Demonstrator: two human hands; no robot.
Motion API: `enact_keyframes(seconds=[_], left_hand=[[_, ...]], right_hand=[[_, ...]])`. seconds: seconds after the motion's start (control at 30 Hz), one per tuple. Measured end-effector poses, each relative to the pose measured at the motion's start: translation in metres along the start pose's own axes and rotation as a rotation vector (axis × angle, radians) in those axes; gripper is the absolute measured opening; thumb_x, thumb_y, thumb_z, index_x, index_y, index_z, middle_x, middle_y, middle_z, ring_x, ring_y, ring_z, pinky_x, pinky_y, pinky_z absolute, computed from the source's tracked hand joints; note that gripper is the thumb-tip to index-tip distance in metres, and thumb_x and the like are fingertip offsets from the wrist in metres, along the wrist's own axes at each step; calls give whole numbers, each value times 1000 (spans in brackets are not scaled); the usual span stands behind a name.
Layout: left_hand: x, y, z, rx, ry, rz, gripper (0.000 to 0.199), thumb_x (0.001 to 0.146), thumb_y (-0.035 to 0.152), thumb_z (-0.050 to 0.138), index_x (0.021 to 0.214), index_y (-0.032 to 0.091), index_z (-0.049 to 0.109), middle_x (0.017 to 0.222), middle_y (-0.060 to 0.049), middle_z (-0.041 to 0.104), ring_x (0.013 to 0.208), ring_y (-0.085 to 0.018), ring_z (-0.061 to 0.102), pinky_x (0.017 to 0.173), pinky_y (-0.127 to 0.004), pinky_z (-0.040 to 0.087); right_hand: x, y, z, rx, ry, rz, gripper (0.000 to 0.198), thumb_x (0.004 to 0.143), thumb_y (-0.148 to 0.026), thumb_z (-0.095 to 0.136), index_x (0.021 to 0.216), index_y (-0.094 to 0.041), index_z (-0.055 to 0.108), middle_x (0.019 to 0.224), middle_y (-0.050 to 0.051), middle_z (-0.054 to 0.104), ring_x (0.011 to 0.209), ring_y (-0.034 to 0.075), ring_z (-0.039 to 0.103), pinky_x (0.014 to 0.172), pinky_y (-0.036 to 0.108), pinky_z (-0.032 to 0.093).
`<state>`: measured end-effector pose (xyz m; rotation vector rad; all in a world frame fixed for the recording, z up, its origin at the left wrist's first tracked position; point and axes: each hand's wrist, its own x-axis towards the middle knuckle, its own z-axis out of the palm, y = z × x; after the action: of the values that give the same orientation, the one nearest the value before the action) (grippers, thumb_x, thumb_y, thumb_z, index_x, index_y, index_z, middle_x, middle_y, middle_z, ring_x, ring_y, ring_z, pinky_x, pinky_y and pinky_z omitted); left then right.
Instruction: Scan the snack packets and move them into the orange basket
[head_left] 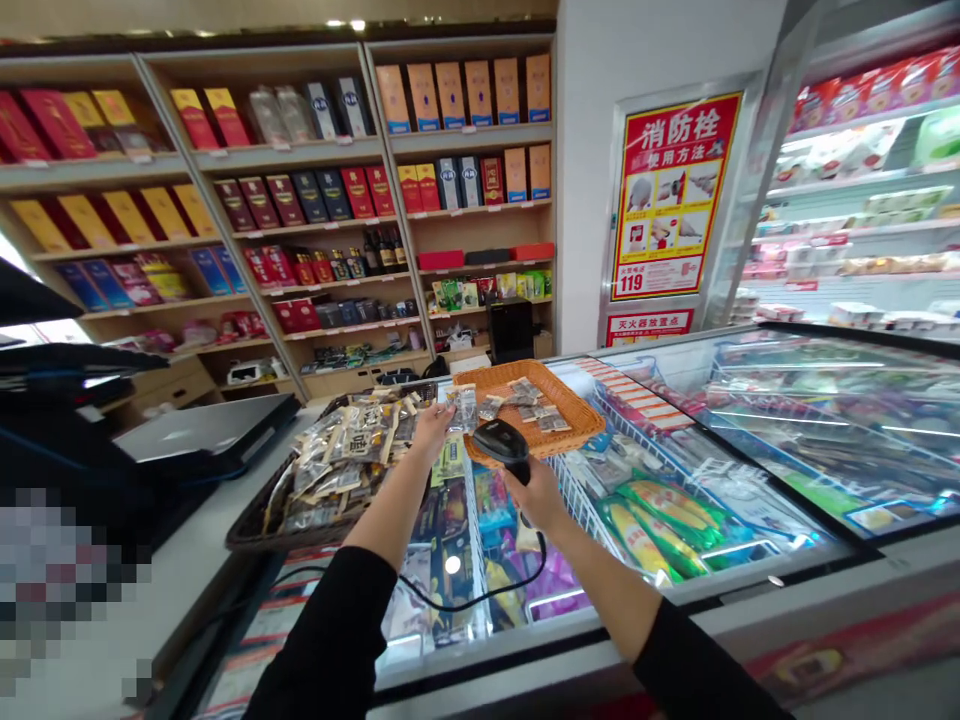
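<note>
My left hand (pixel 433 432) pinches a small clear snack packet (pixel 463 408) by its edge, above the near left side of an orange wicker tray (pixel 581 428). In my right hand (pixel 536 492) is a black barcode scanner (pixel 501 441), its head tilted toward the packet. A black cord (pixel 480 600) loops from the scanner down and off to the left. Several similar packets (pixel 529 392) lie in the orange tray. To the left, a dark wicker basket (pixel 251 525) is heaped with more packets (pixel 352 445).
Beneath the tray and basket is a glass-topped chest freezer (pixel 750 560) holding bagged goods, including corn packs (pixel 660 525). A counter with a flat scale-like device (pixel 210 425) stands at left. Shelves of boxed goods (pixel 315 195) line the back; a lit display fridge (pixel 862 200) is at right.
</note>
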<state>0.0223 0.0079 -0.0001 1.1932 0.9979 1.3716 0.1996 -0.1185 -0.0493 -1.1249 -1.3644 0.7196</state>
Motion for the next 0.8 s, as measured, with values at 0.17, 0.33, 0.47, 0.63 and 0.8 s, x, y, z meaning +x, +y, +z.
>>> enact_keyframes(seconds=[0.17, 0.33, 0.47, 0.63, 0.8], left_hand=[[1, -2, 2, -50, 43, -14, 42, 65, 36, 75, 66, 20, 37, 48, 10, 41, 39, -3, 37, 43, -15, 28], [3, -5, 3, -94, 22, -19, 39, 68, 30, 74, 66, 20, 37, 46, 11, 38, 37, -3, 32, 41, -16, 22], [4, -6, 4, -112, 19, -30, 40, 66, 28, 77, 66, 20, 38, 47, 10, 41, 37, -3, 32, 40, -17, 18], [5, -7, 3, -136, 6, -27, 40, 66, 27, 77, 67, 20, 38, 48, 9, 43, 39, -4, 36, 41, -17, 21], [4, -7, 6, 29, 78, 78, 32, 72, 28, 70, 69, 21, 39, 50, 9, 42, 42, -6, 40, 45, -17, 28]], right_hand=[[-6, -3, 9, -84, -9, -4, 24, 76, -42, 58, 75, -19, 63, 43, -1, 53, 50, 21, 58, 49, 26, 40], [-6, 2, 9, -124, -27, 8, 26, 79, -44, 56, 78, -18, 62, 43, -1, 53, 49, 21, 57, 50, 26, 40], [-6, 2, 8, -130, -6, 42, 28, 77, -45, 57, 78, -18, 62, 44, -1, 53, 48, 20, 57, 49, 26, 40], [-5, 3, 7, -170, -1, 45, 30, 78, -48, 54, 75, -19, 60, 45, 0, 54, 49, 20, 57, 49, 27, 41], [-4, 10, 10, -128, 13, 44, 28, 78, -47, 55, 72, -20, 57, 44, -2, 53, 45, 19, 55, 48, 27, 41]])
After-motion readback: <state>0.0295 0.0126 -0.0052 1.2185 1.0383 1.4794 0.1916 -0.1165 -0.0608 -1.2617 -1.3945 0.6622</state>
